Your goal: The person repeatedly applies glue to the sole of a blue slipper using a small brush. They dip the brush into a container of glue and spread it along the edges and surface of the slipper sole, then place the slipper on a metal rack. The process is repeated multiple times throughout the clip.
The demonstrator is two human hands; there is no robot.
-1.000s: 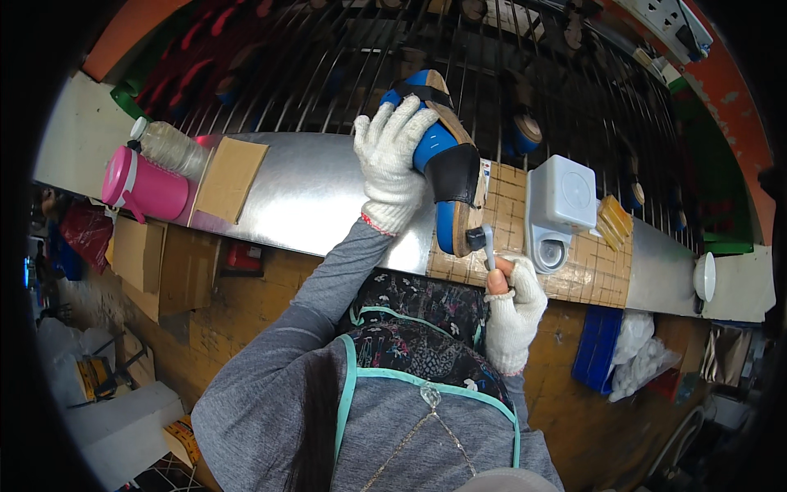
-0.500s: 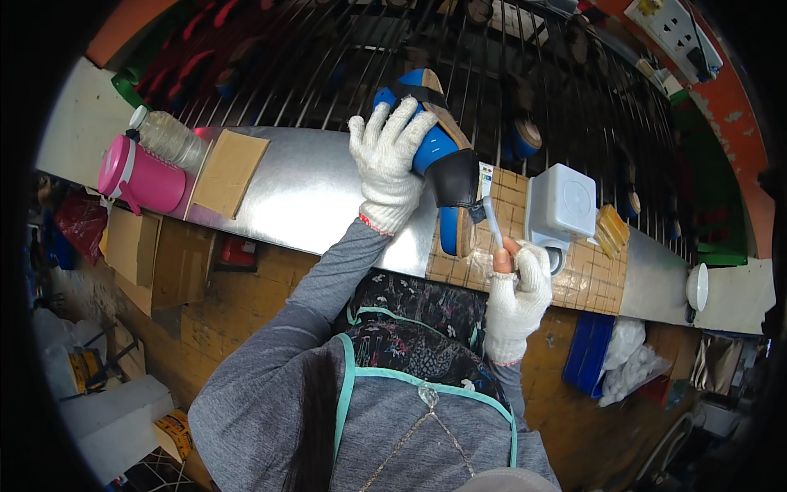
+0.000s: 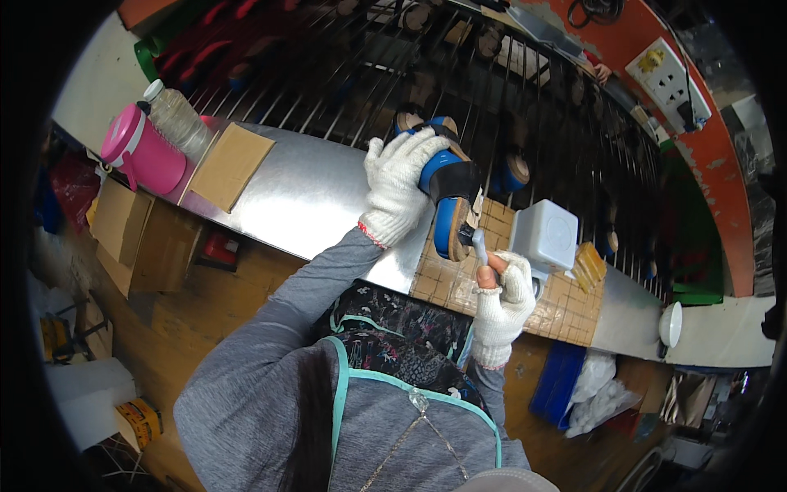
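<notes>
My left hand (image 3: 400,187), in a white knit glove, is closed over a blue shoe last (image 3: 448,223) carrying a black strap (image 3: 456,180) and a brown sole piece. It holds the last tilted, at the edge between the bench and the metal rods. My right hand (image 3: 504,305), gloved with thumb and fingertip bare, pinches a small brush (image 3: 479,243) by its pale handle. The dark brush head meets the near end of the sole. Beside that hand, a white plastic container (image 3: 545,236) stands on a cardboard-like mat (image 3: 566,316).
A rack of metal rods (image 3: 344,107) bearing more blue lasts runs behind the metal bench (image 3: 303,180). At left are a pink jug (image 3: 146,156), a clear bottle (image 3: 179,121) and flat cardboard (image 3: 234,168). A yellowish block (image 3: 589,266) and white bowl (image 3: 670,325) lie right.
The last has been turned in my left hand, and its black strap sits differently. My right hand has brought the brush from the strap's edge to the sole's near end. The whole view has shifted.
</notes>
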